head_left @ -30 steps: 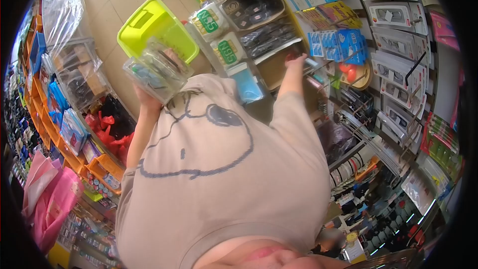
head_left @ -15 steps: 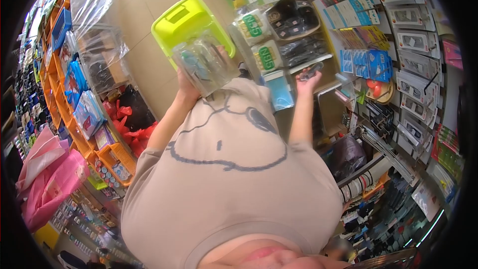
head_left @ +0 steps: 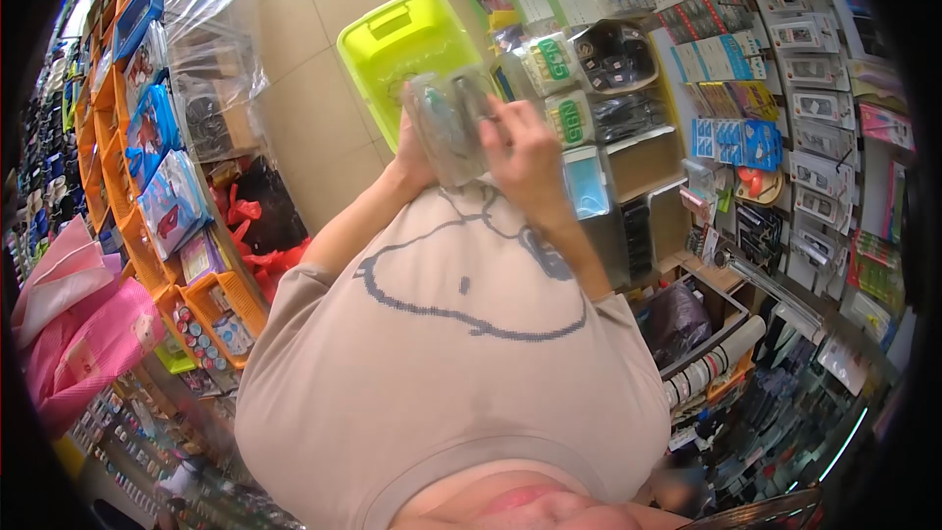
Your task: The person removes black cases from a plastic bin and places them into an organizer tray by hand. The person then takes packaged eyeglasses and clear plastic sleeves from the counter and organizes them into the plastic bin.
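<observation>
My left hand is wrapped round the side of several clear plastic packages, held upright above my shirt front. Something blue-green shows inside one package. At the right side of the packages, my right hand has its fingers bent round a small dark packaged item, blurred by motion, that touches or overlaps the stack. A lime-green plastic basket is on the floor just beyond both hands, partly covered by the packages.
Right of the basket, shelf bins hold N95 packs, a blue pack and dark goods. Carded goods hang on hooks at the far right. Orange racks, plastic-wrapped boxes and red bags stand left.
My right hand has come left from the shelf bins to the packages, bringing the small dark item. My left hand still holds the packages. The view has shifted, so the basket appears further right.
</observation>
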`<state>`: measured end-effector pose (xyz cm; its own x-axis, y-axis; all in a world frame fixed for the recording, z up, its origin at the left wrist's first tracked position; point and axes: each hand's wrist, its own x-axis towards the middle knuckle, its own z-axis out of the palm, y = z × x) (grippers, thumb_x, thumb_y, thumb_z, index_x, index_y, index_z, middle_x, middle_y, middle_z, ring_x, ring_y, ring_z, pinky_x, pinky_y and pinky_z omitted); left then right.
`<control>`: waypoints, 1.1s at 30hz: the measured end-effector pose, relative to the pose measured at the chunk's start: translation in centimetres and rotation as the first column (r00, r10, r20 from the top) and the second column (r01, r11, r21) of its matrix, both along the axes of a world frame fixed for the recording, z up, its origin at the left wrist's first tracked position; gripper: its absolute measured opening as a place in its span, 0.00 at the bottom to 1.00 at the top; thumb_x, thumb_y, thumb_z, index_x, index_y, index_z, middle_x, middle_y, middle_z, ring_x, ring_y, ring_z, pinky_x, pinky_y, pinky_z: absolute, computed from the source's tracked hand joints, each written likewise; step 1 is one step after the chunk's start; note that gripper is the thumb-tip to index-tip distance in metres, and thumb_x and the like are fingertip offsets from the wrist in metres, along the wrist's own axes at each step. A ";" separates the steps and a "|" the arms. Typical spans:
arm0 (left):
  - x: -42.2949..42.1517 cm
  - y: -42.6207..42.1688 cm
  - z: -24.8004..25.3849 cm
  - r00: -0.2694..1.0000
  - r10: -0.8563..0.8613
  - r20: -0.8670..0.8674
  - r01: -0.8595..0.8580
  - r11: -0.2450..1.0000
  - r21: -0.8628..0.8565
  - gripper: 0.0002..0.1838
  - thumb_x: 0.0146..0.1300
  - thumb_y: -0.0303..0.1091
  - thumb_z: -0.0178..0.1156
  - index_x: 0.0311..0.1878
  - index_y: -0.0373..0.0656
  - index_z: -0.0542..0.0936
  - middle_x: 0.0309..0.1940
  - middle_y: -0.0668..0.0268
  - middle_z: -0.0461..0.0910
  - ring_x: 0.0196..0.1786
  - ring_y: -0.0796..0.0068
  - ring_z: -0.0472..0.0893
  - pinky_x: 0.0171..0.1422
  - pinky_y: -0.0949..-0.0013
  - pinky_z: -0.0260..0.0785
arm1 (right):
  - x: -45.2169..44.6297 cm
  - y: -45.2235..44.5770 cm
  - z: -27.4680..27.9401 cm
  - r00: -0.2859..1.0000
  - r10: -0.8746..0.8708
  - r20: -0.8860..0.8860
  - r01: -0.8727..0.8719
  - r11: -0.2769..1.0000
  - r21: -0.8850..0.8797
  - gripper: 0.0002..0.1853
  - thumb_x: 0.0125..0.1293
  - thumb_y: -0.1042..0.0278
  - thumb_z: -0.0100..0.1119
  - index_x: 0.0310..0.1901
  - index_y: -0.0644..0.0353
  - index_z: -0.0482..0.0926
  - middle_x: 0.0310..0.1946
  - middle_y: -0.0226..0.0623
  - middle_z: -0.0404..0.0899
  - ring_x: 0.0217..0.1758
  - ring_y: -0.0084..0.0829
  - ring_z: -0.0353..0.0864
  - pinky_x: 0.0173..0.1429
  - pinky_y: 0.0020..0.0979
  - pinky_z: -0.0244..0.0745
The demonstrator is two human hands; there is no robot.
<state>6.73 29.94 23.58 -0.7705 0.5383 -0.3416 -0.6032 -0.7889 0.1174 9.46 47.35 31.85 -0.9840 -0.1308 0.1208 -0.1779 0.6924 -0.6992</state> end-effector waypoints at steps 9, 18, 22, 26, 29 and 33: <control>2.1 -5.4 -0.2 0.995 -0.074 -0.066 0.084 0.983 0.161 0.47 0.72 0.77 0.33 0.71 0.42 0.70 0.64 0.51 0.76 0.65 0.51 0.77 0.76 0.47 0.66 | 3.7 -6.5 0.2 0.995 -0.101 0.005 0.101 0.993 -0.060 0.23 0.67 0.57 0.66 0.56 0.67 0.82 0.46 0.48 0.81 0.46 0.48 0.85 0.50 0.42 0.80; 4.3 -9.5 -1.5 0.990 -0.132 0.043 0.119 0.966 0.228 0.44 0.73 0.75 0.35 0.65 0.43 0.75 0.59 0.53 0.79 0.61 0.51 0.78 0.74 0.45 0.67 | 6.2 -11.6 0.9 0.990 -0.136 0.049 0.139 0.987 -0.080 0.18 0.66 0.65 0.68 0.54 0.66 0.83 0.33 0.37 0.76 0.27 0.28 0.71 0.35 0.31 0.71; 5.1 -9.9 -2.3 0.978 -0.182 0.102 0.154 0.959 0.239 0.43 0.72 0.75 0.39 0.64 0.44 0.77 0.56 0.56 0.82 0.58 0.56 0.81 0.69 0.49 0.73 | 7.7 -12.6 0.9 0.977 -0.190 0.091 0.197 0.978 -0.065 0.17 0.69 0.64 0.67 0.54 0.65 0.83 0.35 0.35 0.76 0.30 0.26 0.71 0.38 0.28 0.70; 5.3 -9.5 -2.2 0.959 -0.256 0.119 0.220 0.943 0.249 0.42 0.72 0.75 0.39 0.64 0.45 0.77 0.57 0.57 0.82 0.58 0.58 0.81 0.66 0.51 0.75 | 9.1 -11.6 -0.3 0.927 -0.326 0.183 0.362 0.906 -0.220 0.16 0.79 0.59 0.56 0.57 0.62 0.82 0.50 0.32 0.77 0.48 0.22 0.74 0.51 0.24 0.69; 5.5 -8.4 -4.3 0.936 -0.330 0.125 0.292 0.923 0.251 0.47 0.68 0.79 0.40 0.70 0.45 0.75 0.65 0.54 0.78 0.64 0.52 0.78 0.73 0.45 0.67 | 9.6 -10.6 -1.1 0.899 -0.424 0.108 0.438 0.880 -0.184 0.20 0.76 0.58 0.61 0.61 0.63 0.80 0.53 0.37 0.74 0.47 0.24 0.75 0.49 0.28 0.72; 5.7 -7.8 -3.3 0.916 -0.366 0.163 0.324 0.916 0.237 0.47 0.70 0.79 0.38 0.69 0.46 0.75 0.65 0.55 0.78 0.64 0.52 0.78 0.72 0.44 0.68 | 10.9 -10.1 -3.7 0.845 -0.447 0.295 0.533 0.751 -0.391 0.32 0.76 0.51 0.60 0.73 0.62 0.67 0.67 0.46 0.67 0.67 0.40 0.72 0.66 0.37 0.71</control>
